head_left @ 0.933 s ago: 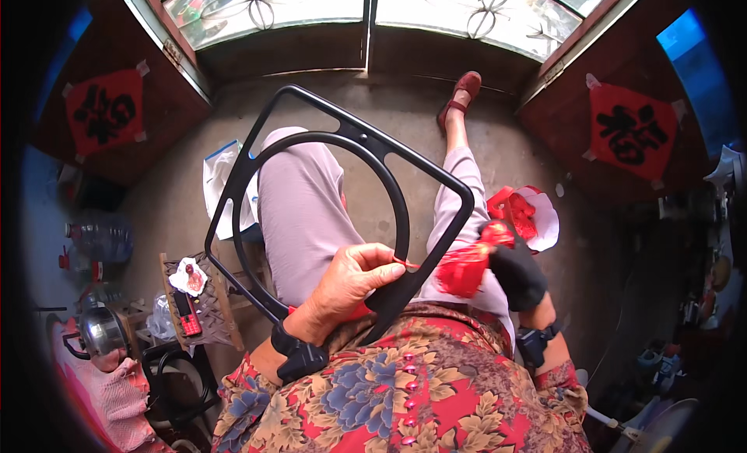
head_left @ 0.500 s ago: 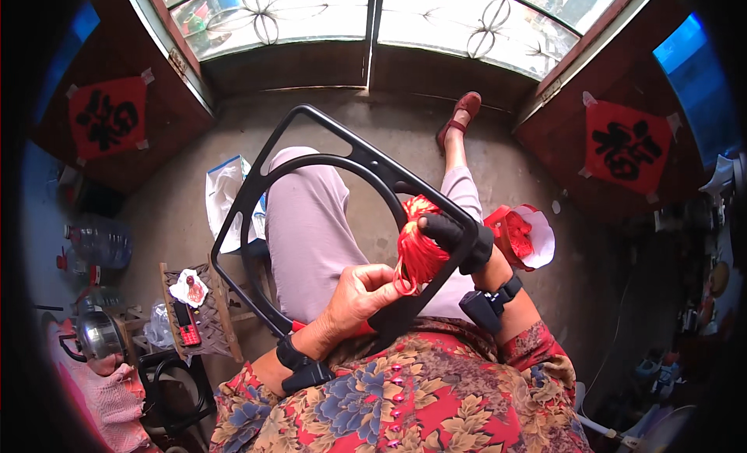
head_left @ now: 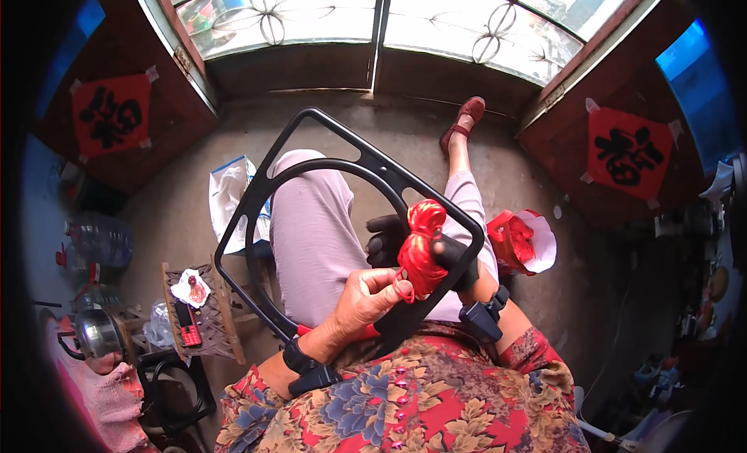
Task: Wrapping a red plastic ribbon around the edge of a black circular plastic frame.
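Observation:
A bundle of glossy red cord (head_left: 424, 247), narrowed near its top, is in front of my lap. My left hand (head_left: 366, 296) is bare and pinches a small loop at the bundle's lower end between thumb and finger. On its other side my right hand (head_left: 455, 258), in a black glove, holds the bundle with the thumb against it. Dark gloved fingers show behind the bundle, partly hidden by it. A black square frame (head_left: 292, 138) with a round inner ring stands tilted around the cord and over my left thigh. Its lower part is hidden by my left arm.
At my right is a red and white container (head_left: 537, 243) with red material inside. A white bag (head_left: 229, 196) lies by my left leg. Left of it, a woven stool (head_left: 206, 340) carries a red phone (head_left: 188, 324). A metal kettle (head_left: 99, 340) and plastic bottles stand farther left.
The right thumb has slipped from the bundle's top to its side, and gloved fingers now show behind it. The loose strands have been gathered into a more compact bundle. My left hand keeps its pinch.

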Demonstrator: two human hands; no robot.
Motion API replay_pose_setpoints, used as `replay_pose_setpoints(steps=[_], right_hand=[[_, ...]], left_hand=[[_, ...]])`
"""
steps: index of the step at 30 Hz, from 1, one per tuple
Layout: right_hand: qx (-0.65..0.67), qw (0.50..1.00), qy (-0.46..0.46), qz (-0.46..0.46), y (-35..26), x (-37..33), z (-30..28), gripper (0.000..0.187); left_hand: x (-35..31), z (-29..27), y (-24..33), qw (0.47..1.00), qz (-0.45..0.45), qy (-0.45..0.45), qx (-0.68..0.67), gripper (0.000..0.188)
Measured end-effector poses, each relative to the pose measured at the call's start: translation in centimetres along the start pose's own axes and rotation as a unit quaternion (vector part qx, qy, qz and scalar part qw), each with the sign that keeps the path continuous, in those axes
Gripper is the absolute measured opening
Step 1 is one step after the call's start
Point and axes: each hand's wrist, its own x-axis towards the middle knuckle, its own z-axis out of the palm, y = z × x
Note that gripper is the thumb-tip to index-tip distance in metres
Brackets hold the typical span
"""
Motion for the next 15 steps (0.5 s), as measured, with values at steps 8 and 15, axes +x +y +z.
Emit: replay_pose_setpoints(steps=[8,15], right_hand=[[-0.013,0.989,0.141,-0.039,-1.0,0.1,0.4,0.056],[0.17,0.974,0.123,0.08,2.5,-0.3,-2.8,0.049]], left_hand=[[0.1,-0.8,-0.4,0.999,0.038,0.01,0.01,0.026],[0.5,0.5,0.0,0.996,-0.033,0.083,0.029,0.041]])
